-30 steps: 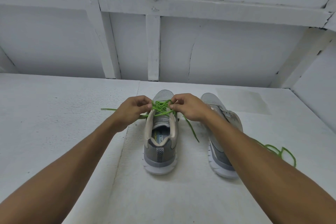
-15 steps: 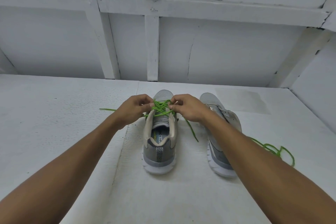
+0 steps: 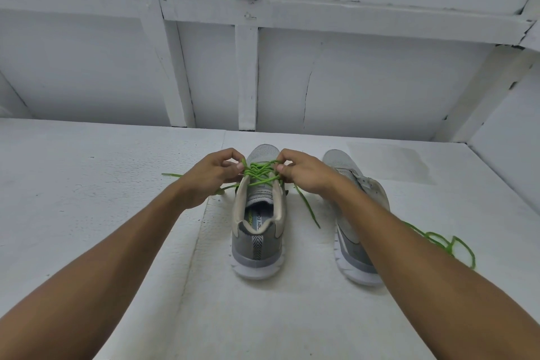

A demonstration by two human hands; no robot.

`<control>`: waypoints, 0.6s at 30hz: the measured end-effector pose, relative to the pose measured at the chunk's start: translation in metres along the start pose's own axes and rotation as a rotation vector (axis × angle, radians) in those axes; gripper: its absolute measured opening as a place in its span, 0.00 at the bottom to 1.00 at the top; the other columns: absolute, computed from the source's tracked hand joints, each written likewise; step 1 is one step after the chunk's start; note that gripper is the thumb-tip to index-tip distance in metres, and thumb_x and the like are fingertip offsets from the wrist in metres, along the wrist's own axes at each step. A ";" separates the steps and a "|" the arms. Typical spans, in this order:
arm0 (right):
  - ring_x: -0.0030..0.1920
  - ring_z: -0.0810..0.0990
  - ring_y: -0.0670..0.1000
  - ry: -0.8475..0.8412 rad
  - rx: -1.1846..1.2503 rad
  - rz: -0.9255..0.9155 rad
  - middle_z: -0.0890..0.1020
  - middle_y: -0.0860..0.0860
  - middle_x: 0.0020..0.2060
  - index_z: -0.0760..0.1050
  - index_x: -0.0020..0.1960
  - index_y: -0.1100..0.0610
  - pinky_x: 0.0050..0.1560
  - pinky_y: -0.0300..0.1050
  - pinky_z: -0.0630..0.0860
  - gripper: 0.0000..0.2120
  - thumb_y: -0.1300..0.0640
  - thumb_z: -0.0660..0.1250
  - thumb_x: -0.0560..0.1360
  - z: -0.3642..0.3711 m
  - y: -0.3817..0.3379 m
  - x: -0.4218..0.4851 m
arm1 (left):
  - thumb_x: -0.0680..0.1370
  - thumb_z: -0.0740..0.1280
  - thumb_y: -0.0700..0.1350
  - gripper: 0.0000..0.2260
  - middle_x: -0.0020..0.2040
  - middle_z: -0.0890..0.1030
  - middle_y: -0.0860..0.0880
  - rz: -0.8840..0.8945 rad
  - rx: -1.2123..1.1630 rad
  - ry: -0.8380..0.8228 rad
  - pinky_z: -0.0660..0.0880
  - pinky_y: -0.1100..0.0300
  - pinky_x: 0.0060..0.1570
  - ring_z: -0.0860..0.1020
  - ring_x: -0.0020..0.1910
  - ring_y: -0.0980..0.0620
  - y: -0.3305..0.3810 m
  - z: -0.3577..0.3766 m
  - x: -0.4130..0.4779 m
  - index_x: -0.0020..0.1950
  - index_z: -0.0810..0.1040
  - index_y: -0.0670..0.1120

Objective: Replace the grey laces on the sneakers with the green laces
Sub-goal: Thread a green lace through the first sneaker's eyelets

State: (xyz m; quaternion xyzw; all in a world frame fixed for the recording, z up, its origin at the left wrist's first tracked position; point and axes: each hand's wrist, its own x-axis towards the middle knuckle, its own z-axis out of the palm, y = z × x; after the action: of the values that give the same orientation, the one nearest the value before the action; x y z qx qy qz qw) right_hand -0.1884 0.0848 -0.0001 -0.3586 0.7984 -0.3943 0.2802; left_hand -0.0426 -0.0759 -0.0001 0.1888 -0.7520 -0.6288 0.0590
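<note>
Two grey sneakers stand heel-toward-me on a white surface. The left sneaker (image 3: 257, 231) carries a green lace (image 3: 260, 174) criss-crossed over its tongue. My left hand (image 3: 210, 175) pinches the lace at the shoe's left eyelets, fingers curled. My right hand (image 3: 304, 174) pinches it at the right eyelets. One loose lace end trails left past my left hand, the other hangs down on the right of the shoe. The right sneaker (image 3: 355, 245) shows no lace and is partly hidden by my right forearm. A second green lace (image 3: 450, 242) lies bunched to its right.
The white surface (image 3: 102, 184) ends at a white panelled wall with wooden battens (image 3: 247, 76) close behind the shoes. A side wall (image 3: 508, 143) closes in at the right.
Both hands stay at the top of the left sneaker, fingers shifting slightly on the green lace. The shoes have not moved.
</note>
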 end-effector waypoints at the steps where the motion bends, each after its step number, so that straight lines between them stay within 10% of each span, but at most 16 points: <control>1: 0.44 0.78 0.51 -0.008 0.042 0.011 0.84 0.58 0.48 0.74 0.42 0.52 0.59 0.54 0.76 0.08 0.57 0.63 0.80 -0.001 0.000 0.000 | 0.82 0.61 0.42 0.05 0.42 0.83 0.52 -0.004 -0.001 -0.003 0.71 0.62 0.37 0.81 0.38 0.60 0.000 0.000 0.000 0.49 0.74 0.43; 18: 0.52 0.82 0.54 0.051 -0.046 -0.056 0.84 0.51 0.44 0.78 0.40 0.50 0.61 0.56 0.75 0.08 0.60 0.68 0.77 0.000 0.004 -0.008 | 0.76 0.71 0.44 0.04 0.40 0.83 0.56 0.085 0.128 0.109 0.73 0.69 0.38 0.79 0.37 0.65 -0.017 0.000 -0.003 0.48 0.84 0.46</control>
State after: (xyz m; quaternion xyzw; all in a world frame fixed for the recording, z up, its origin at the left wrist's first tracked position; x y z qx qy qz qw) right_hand -0.1849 0.0924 -0.0022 -0.3771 0.8038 -0.3924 0.2404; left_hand -0.0363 -0.0768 -0.0158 0.1941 -0.7937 -0.5651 0.1139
